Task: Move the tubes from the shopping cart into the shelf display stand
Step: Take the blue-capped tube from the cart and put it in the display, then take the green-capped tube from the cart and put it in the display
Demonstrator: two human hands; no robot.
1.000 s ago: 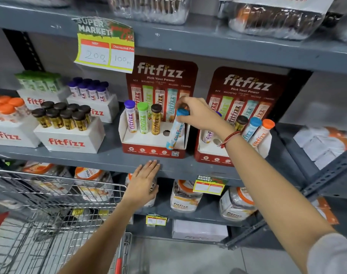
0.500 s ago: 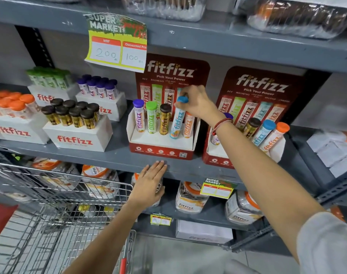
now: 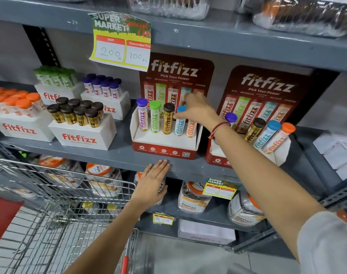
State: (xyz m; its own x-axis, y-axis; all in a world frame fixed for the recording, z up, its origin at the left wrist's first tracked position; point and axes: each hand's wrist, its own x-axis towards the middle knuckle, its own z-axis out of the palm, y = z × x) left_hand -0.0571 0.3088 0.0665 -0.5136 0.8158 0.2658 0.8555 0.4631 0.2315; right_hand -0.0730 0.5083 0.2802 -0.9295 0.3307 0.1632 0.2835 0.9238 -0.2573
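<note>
The blue-capped tube (image 3: 180, 123), a slim glossy cylinder, stands upright in the cardboard display stand (image 3: 164, 144), fourth in its row. The right hand (image 3: 196, 109) pinches its round cap. The left hand (image 3: 151, 185) lies flat and open, holding nothing, fingertips at the front edge of the grey metal shelf (image 3: 109, 155).
</note>
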